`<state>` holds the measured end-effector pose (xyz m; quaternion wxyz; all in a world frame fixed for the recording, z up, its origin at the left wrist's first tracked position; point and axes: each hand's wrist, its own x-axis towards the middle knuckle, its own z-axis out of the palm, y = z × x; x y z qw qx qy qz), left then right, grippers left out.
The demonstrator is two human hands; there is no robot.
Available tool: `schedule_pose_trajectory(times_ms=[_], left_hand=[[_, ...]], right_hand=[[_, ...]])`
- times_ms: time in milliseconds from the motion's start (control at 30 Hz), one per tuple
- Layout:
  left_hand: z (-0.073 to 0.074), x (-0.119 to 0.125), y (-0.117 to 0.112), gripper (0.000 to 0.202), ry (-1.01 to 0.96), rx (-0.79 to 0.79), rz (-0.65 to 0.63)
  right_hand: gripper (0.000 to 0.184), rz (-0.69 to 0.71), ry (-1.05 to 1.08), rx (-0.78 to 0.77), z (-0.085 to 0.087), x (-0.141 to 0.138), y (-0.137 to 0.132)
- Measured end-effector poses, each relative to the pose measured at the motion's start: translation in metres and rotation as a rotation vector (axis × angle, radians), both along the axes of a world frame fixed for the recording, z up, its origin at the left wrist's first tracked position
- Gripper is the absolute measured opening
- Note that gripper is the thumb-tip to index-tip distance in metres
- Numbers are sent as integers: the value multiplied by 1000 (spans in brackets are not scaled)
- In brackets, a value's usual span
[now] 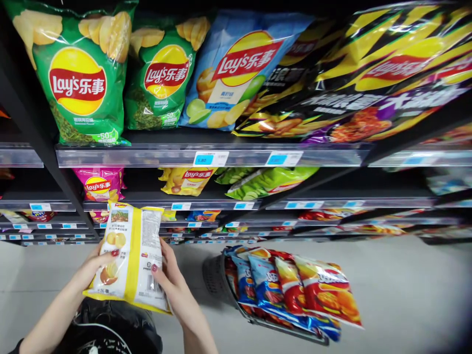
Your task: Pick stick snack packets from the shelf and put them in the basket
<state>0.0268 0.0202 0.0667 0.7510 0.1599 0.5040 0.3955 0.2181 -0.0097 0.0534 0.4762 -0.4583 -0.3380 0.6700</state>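
Note:
Between my two hands is a bag of chips (132,275), white with a yellow stripe and yellow ends, its printed back facing up at me. My left hand (100,260) grips its left edge, thumb across the front. On the opposite edge, my right hand (172,276) is closed too, its thumb near the barcode. The fingers of both hands are partly hidden behind the bag. Just beyond it, a pink chip bag (99,184) and a yellow chip bag (188,181) stand on a lower shelf.
Green chip bags (88,115), a blue chip bag (236,64) and black-yellow bags (368,73) fill the upper shelf, above a price rail (147,156). A grey basket (214,276) heaped with snack bags (324,290) sits on the floor (405,295) to the right.

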Motion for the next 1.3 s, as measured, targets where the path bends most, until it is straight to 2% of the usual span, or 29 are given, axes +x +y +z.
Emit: schedule_pose_trajectory(times_ms=[167,267,467,967,1167,1300], left_hand=[[-1,-3,-4,49,-132,-86,-67],[-5,-6,-7,42,-179,-127,-114],[-6,-8,-10,45,-153,-170,-141],[-9,-11,-18,35,-247,-227,-103],[-12,-10,-18,38,-209,-170,-167],[-1,-15,-33,40,-50,20,-233]], right_hand=[[83,31,90,-127,-2,-3,-5],[86,46,99,-191,-2,-5,-8],[75,20,93,-169,1,-10,-12],[78,20,105,-203,-6,-14,-21],[78,22,102,-215,-10,-13,-22],[81,27,110,-234,-10,-14,-23]])
